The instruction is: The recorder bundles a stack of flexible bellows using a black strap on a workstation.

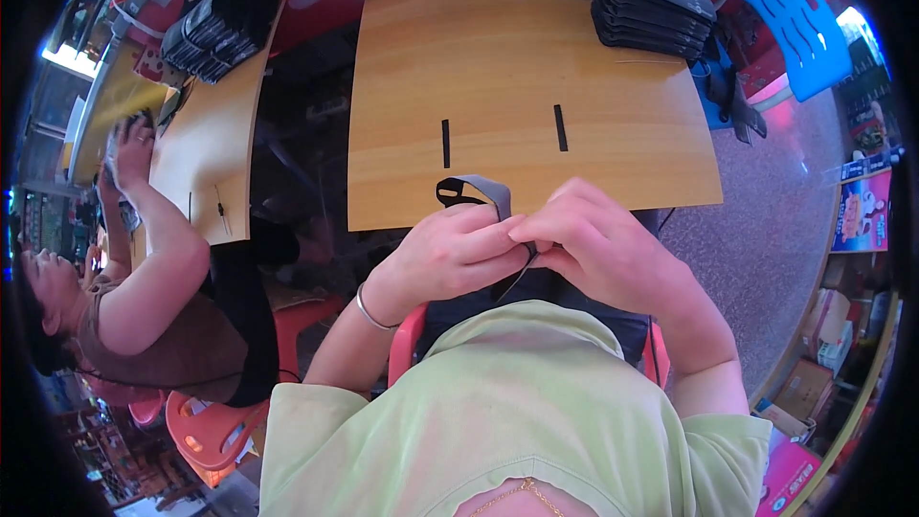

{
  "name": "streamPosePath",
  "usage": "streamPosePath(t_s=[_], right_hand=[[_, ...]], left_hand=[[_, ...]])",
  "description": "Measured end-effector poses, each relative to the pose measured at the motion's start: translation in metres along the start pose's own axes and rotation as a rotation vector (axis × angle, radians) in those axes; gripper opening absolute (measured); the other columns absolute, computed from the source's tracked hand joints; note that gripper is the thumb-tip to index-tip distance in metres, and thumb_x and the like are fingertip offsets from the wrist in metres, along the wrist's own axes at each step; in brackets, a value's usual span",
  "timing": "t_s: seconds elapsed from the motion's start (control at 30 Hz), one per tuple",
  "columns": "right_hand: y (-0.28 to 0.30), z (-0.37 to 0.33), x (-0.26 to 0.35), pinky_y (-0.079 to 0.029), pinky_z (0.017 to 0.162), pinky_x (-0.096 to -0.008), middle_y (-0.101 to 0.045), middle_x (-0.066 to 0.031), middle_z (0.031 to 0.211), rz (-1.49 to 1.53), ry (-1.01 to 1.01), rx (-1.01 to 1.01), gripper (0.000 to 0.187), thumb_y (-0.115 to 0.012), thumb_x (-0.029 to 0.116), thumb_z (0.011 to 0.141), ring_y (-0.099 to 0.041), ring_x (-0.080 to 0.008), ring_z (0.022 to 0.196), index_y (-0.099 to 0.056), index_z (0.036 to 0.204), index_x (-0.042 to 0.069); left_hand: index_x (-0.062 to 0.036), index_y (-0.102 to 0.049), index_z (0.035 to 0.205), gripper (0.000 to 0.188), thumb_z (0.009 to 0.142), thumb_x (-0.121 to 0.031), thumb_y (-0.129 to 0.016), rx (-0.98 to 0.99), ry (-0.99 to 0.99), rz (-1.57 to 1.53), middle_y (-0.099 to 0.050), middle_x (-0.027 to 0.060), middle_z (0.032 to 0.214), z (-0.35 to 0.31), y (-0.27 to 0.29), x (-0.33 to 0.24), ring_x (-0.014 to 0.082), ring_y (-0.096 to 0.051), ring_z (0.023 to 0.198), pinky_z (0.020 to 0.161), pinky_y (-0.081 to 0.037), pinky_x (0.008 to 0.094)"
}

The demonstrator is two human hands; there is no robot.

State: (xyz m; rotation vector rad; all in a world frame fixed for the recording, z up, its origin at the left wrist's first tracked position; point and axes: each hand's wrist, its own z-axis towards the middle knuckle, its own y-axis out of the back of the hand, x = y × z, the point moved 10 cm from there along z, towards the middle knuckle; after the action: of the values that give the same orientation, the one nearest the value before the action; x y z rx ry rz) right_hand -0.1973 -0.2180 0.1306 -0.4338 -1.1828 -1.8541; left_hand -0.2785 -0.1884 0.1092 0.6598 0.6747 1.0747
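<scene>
A grey and black strap [490,190] with a black buckle-like loop at its end runs between my two hands, just off the table's near edge. My left hand [455,254] grips it with fingers curled, a bracelet on the wrist. Close against it, my right hand [589,239] pinches the strap near my left fingertips. The strap's dark tail [512,284] hangs below my fingers. On the table ahead lie two short black strips, a left strip [445,144] and a right strip [561,127], set apart from each other.
The wooden table [507,67] carries stacked black folded goods [651,8] at its far right. A blue chair [793,19] stands beyond that corner. At left, another person [163,325] sits by a second table [206,148] bearing another black stack [218,24].
</scene>
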Motion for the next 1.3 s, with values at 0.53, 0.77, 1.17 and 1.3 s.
streamPosePath(t_s=[0.53, 0.77, 1.17, 1.3], right_hand=[[0.009, -0.006, 0.001, -0.048, 0.074, -0.0338, -0.06, -0.0083, 0.095, -0.118, -0.02, -0.296, 0.032, -0.076, -0.001, 0.07, -0.058, -0.0254, 0.085, -0.062, 0.098, 0.007], [0.008, -0.021, -0.001, -0.051, 0.07, -0.033, -0.064, -0.0073, 0.09, -0.152, 0.021, -0.433, 0.028, -0.076, 0.001, 0.071, -0.062, -0.0239, 0.08, -0.062, 0.094, 0.007], [0.002, -0.013, 0.001, -0.051, 0.077, -0.0331, -0.063, -0.0107, 0.1, -0.064, 0.089, -0.428, 0.053, -0.084, 0.022, 0.07, -0.062, -0.0259, 0.089, -0.059, 0.114, 0.005], [0.008, -0.016, -0.01, -0.052, 0.073, -0.0332, -0.067, -0.009, 0.095, -0.13, -0.011, -0.521, 0.032, -0.08, 0.007, 0.071, -0.064, -0.025, 0.084, -0.065, 0.099, 0.005]], left_hand=[[0.0005, -0.06, 0.085, 0.017, 0.07, -0.001, -0.068, -0.185, 0.223, -0.051, -0.058, 0.0111, 0.095, 0.004, 0.019, 0.022, 0.025, -0.057, 0.071, 0.059, -0.048, 0.0324], [0.0022, -0.061, 0.089, 0.017, 0.074, 0.009, -0.064, -0.279, 0.362, -0.157, -0.059, 0.0131, 0.095, 0.009, 0.025, 0.03, 0.0272, -0.061, 0.077, 0.063, -0.052, 0.0324], [0.0023, -0.062, 0.095, 0.013, 0.083, 0.008, -0.06, -0.297, 0.62, -0.364, -0.061, 0.0138, 0.096, -0.007, 0.012, 0.048, 0.0249, -0.062, 0.078, 0.063, -0.05, 0.0292], [0.0028, -0.061, 0.096, 0.011, 0.085, 0.005, -0.062, -0.276, 0.644, -0.409, -0.062, 0.0137, 0.095, -0.007, 0.005, 0.047, 0.025, -0.062, 0.077, 0.064, -0.049, 0.0286]])
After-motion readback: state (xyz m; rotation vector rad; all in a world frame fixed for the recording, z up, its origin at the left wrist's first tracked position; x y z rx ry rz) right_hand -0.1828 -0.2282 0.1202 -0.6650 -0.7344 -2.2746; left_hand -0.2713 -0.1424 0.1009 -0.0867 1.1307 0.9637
